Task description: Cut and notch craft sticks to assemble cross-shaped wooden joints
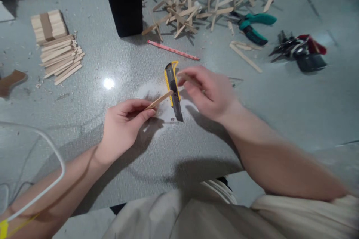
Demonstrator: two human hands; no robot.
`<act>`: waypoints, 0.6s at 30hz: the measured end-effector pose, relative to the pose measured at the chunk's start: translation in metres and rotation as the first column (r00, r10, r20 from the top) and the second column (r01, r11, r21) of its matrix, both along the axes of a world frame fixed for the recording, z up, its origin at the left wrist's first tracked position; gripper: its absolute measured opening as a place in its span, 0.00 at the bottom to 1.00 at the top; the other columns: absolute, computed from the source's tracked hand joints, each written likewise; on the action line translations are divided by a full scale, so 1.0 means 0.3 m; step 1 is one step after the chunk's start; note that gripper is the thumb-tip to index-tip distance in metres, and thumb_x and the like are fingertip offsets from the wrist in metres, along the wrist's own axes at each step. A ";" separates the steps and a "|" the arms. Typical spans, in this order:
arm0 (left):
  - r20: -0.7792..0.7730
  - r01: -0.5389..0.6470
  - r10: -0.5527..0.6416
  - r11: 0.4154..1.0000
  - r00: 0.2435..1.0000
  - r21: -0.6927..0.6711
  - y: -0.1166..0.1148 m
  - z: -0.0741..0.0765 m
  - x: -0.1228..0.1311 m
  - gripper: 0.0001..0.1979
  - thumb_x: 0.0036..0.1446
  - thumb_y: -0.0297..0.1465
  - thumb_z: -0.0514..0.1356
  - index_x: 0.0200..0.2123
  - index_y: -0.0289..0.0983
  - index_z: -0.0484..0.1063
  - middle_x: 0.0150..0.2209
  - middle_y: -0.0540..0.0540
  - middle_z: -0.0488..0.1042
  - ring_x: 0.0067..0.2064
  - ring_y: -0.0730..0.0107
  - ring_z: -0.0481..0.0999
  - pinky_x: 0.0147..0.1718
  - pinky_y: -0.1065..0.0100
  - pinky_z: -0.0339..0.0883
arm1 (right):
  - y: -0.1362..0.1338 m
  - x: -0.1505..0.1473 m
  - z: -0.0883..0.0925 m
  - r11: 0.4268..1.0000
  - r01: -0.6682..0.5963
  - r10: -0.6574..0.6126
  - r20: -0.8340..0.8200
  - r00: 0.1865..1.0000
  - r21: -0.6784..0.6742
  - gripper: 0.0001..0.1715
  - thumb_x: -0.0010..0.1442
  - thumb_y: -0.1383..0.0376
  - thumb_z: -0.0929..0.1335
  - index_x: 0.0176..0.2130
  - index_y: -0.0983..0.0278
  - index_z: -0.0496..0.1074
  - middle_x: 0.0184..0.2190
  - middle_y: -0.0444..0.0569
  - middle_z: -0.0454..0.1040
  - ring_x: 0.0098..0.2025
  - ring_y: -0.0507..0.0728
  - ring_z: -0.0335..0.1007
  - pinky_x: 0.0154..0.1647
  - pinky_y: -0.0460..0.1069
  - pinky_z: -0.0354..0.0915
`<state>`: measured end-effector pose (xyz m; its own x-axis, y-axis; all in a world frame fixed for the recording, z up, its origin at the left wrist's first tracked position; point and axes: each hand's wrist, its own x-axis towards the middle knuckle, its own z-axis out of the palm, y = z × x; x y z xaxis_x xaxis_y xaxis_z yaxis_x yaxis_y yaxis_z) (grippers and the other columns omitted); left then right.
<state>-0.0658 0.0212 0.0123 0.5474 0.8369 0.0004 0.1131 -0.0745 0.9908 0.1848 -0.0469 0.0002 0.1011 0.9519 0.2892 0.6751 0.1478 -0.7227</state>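
My left hand point(126, 123) pinches a wooden craft stick point(159, 99) between thumb and fingers, its free end pointing up and to the right. My right hand point(209, 91) is closed on another craft stick point(193, 81), partly hidden by the fingers and slightly blurred. Between the two hands a yellow and black utility knife point(174, 91) lies on the table, a short piece of blade showing at its lower end. The tip of the left stick overlaps the knife in view; whether they touch I cannot tell. Pale dust surrounds the knife.
A pink pencil point(174, 50) lies beyond the knife. Behind it are a black upright block point(125, 3) and a heap of joined craft sticks point(182, 15). Green-handled pliers point(252, 26) and keys point(297, 50) lie right, stacked sticks point(60, 58) left. A white cable point(53, 145) crosses my left forearm.
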 end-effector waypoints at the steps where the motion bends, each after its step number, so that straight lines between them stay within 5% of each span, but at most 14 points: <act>1: 0.034 -0.008 0.009 0.999 0.999 -0.035 -0.004 0.003 0.000 0.04 0.60 0.33 0.72 0.39 0.41 0.84 0.36 0.47 0.86 0.36 0.66 0.87 0.37 0.69 0.82 | 0.015 0.032 -0.022 1.000 0.025 -0.028 0.168 0.985 0.017 0.14 0.72 0.59 0.64 0.49 0.60 0.76 0.44 0.55 0.80 0.47 0.65 0.78 0.49 0.60 0.73; 6: 0.142 0.004 0.010 0.995 0.990 -0.095 -0.024 0.018 0.000 0.06 0.60 0.33 0.73 0.38 0.40 0.81 0.36 0.47 0.86 0.39 0.64 0.88 0.41 0.65 0.84 | 0.050 0.103 -0.088 0.988 0.150 -0.149 0.466 0.872 0.035 0.15 0.71 0.64 0.65 0.52 0.61 0.79 0.50 0.60 0.78 0.53 0.71 0.76 0.55 0.66 0.71; 9: 0.154 0.016 0.001 0.994 0.988 -0.111 -0.025 0.020 -0.002 0.07 0.60 0.35 0.73 0.38 0.40 0.81 0.36 0.47 0.86 0.39 0.65 0.88 0.41 0.66 0.84 | 0.048 0.071 -0.081 0.991 -0.023 -0.046 0.500 0.865 0.132 0.17 0.70 0.65 0.67 0.55 0.56 0.78 0.63 0.57 0.74 0.66 0.72 0.67 0.66 0.69 0.63; 12: 0.198 0.051 -0.025 0.990 0.980 -0.129 -0.024 0.021 -0.003 0.07 0.61 0.35 0.73 0.38 0.40 0.80 0.37 0.47 0.87 0.39 0.67 0.88 0.41 0.68 0.84 | 0.047 0.032 -0.068 0.964 -0.251 0.159 0.551 0.819 0.094 0.15 0.72 0.66 0.66 0.52 0.51 0.78 0.67 0.51 0.72 0.71 0.69 0.63 0.69 0.69 0.61; 18: 0.191 0.057 -0.037 0.993 0.981 -0.102 -0.018 0.023 -0.009 0.09 0.62 0.38 0.72 0.38 0.39 0.81 0.33 0.47 0.85 0.32 0.67 0.85 0.35 0.65 0.84 | 0.059 0.033 -0.046 0.941 -0.314 0.145 0.684 0.715 0.129 0.17 0.76 0.69 0.60 0.45 0.57 0.76 0.59 0.54 0.79 0.65 0.67 0.72 0.64 0.70 0.65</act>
<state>-0.0686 0.0157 0.0192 0.5848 0.8109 0.0198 -0.0772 0.0314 0.9965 0.1947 -0.0291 -0.0137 -0.4074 0.8214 0.3993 0.8879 0.4585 -0.0374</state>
